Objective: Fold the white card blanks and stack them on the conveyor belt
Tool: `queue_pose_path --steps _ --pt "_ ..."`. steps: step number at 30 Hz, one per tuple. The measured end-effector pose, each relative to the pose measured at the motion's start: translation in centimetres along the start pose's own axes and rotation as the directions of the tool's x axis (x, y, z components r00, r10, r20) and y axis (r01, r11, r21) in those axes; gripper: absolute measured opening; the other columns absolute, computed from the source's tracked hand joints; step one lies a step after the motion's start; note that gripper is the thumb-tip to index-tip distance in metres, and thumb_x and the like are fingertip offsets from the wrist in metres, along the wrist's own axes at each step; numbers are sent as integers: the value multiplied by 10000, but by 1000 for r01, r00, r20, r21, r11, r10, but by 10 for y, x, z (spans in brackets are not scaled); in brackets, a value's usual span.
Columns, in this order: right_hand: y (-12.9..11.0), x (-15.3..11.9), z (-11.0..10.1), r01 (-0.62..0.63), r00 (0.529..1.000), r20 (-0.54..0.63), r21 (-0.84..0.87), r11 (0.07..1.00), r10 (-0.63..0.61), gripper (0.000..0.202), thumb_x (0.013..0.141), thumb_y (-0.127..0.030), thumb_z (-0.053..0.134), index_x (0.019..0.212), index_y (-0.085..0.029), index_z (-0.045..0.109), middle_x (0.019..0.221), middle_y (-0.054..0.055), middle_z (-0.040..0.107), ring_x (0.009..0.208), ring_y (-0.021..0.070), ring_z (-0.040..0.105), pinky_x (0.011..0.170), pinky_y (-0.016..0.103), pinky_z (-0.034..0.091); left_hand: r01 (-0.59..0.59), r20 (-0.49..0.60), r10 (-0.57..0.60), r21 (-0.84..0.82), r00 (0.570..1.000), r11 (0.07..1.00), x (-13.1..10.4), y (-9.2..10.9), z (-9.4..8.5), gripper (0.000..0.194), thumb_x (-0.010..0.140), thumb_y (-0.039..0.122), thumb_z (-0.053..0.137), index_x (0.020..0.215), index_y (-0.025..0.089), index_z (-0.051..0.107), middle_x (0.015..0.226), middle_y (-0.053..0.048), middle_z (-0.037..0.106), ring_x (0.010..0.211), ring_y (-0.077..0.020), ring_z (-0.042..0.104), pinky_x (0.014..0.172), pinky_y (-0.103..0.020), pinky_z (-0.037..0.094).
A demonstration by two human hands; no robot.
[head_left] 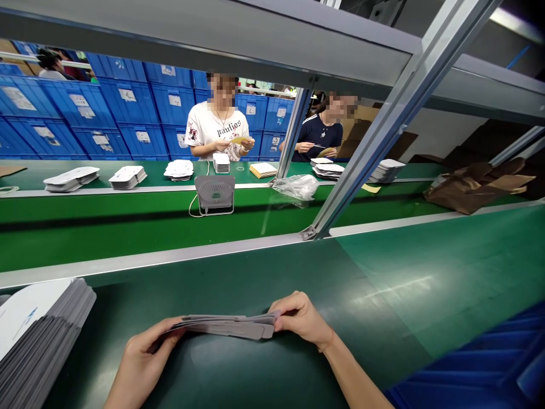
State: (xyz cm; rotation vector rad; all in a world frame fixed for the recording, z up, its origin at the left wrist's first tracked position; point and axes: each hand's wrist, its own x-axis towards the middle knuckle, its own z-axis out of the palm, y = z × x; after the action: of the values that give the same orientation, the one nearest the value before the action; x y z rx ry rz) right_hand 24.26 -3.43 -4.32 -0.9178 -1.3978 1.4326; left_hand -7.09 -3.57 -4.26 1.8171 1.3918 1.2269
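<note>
A thin stack of grey cards (230, 326) is held between my two hands, just above the dark green worktop (238, 284). My left hand (149, 349) pinches the stack's left end, thumb on the near side. At the right end, the thumb and fingers of my right hand (298, 321) close on the cards. The stack is seen nearly edge-on, slightly bowed, and its layers are a little uneven. A tall pile of white-topped grey cards (46, 335) lies to the left of my left hand.
Beyond the worktop runs a green conveyor (106, 238) with a small grey fan (216, 193), a plastic bag (298, 186) and a brown paper bag (464, 190). A metal post (383, 125) rises ahead. Two people work opposite beside card piles. A blue bin (481, 369) is at lower right.
</note>
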Motion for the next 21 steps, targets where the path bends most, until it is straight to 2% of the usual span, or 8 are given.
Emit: queue_pose_path --steps 11,21 --pt "-2 0 2 -47 998 46 90 995 43 197 605 -358 860 643 -185 773 628 46 712 527 143 587 506 251 467 35 48 -35 -5 998 999 1 4 -1 335 729 578 677 782 269 795 780 -12 793 688 -223 760 657 -226 613" --pt "-2 0 2 -69 996 64 100 993 62 231 572 -370 875 630 -175 765 594 41 700 500 136 573 487 248 447 -17 102 18 -8 995 1000 3 8 -2 283 789 533 646 817 291 790 834 2 795 756 -195 761 717 -188 585"
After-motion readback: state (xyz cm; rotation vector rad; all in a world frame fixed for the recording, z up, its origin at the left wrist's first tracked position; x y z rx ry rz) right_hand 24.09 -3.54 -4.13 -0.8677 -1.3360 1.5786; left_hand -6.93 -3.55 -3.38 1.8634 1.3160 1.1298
